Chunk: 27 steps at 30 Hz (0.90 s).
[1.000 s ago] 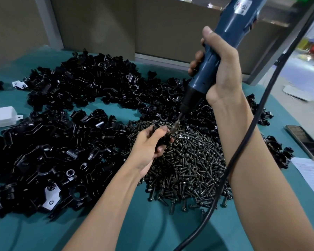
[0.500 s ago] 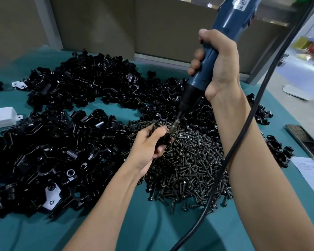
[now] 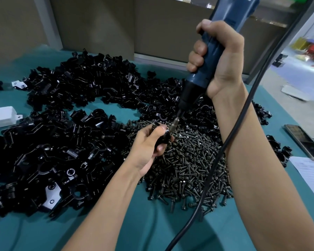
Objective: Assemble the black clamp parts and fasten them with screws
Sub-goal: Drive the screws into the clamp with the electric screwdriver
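Right hand thumb now curled round screwdriver; left hand still grips clamp.

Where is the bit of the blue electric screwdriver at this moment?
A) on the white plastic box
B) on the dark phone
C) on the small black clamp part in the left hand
C: the blue electric screwdriver in the right hand meets the black clamp part held by the left hand.

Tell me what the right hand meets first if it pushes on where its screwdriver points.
The electric screwdriver in the right hand points down-left; its bit looks to touch the black clamp part gripped by the left hand, so that comes first. Beyond lies the screw pile; depth unclear.
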Each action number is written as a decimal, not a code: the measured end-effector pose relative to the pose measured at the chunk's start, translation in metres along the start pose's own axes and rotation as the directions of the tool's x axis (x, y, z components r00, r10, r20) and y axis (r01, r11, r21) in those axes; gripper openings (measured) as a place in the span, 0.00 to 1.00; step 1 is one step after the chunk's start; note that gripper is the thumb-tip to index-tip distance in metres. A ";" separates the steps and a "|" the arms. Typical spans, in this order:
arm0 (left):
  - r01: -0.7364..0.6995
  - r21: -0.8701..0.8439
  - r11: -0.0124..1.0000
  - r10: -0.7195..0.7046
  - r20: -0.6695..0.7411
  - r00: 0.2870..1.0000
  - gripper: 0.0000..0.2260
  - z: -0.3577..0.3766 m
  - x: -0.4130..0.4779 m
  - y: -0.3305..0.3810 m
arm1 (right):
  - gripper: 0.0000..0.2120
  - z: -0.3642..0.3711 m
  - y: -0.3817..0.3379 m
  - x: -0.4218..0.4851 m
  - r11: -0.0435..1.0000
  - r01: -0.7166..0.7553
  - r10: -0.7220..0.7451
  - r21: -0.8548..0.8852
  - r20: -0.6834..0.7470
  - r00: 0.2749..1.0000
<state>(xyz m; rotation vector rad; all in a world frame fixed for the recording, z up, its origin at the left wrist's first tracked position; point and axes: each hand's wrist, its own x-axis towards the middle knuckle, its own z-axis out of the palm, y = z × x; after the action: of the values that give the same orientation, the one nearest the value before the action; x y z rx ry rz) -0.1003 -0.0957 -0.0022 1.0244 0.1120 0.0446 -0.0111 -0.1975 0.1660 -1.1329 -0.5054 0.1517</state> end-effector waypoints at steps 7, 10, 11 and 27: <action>-0.010 0.047 0.999 0.011 -0.024 1.000 0.06 0.001 0.000 -0.002 | 0.06 -0.006 0.006 -0.003 0.999 0.027 -0.025 0.021 -0.092 0.995; -0.003 0.029 1.000 0.003 -0.021 1.000 0.06 0.004 0.000 -0.004 | 0.07 -0.007 0.004 -0.005 0.999 0.043 -0.042 0.010 -0.081 0.996; -0.015 0.029 0.999 0.016 -0.023 1.000 0.06 0.004 0.000 -0.004 | 0.07 -0.006 0.004 -0.005 0.999 0.047 -0.047 0.009 -0.081 0.996; -0.176 0.200 0.964 0.206 -0.144 0.968 0.06 0.004 0.005 -0.010 | 0.07 -0.008 0.007 -0.007 0.994 0.096 -0.105 -0.047 -0.283 0.953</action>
<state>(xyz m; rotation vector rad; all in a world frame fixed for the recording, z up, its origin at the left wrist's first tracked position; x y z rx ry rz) -0.0948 -0.1034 -0.0093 1.2155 0.1692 0.3004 -0.0128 -0.2034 0.1553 -1.1357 -0.3078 -0.1091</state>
